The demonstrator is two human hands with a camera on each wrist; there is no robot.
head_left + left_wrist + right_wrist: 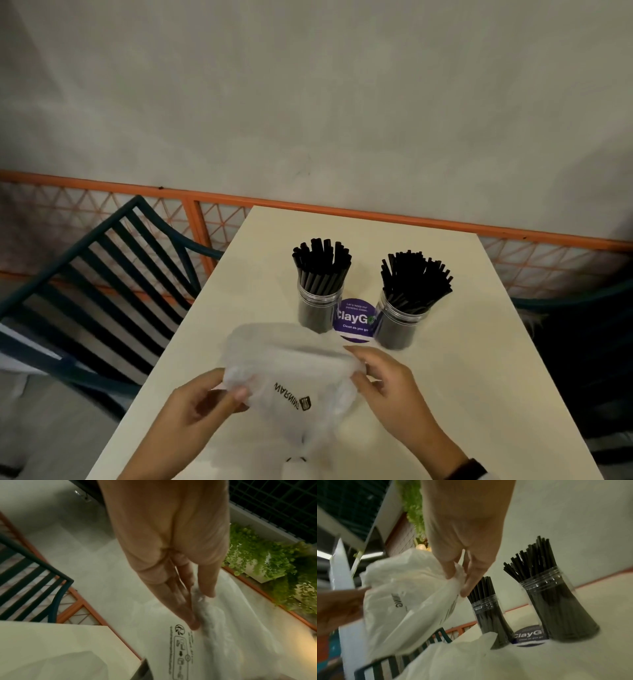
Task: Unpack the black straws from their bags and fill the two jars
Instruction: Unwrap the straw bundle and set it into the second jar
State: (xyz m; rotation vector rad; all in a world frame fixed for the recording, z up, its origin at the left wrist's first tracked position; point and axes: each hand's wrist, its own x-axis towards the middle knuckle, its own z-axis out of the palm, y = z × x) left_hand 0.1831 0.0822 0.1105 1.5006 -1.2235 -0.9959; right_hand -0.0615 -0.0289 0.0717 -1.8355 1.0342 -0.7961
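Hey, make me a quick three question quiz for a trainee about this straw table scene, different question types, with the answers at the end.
1. True or false: both jars, the left jar and the right jar, already hold black straws.
2. Multiple choice: what does the right hand pinch? A) a straw B) the bag C) the sticker
3. Fill in: the left hand grips the same ____.

Key: 1 true. 2 B. 3 bag; the word WARNING is printed on it, and no straws show inside.
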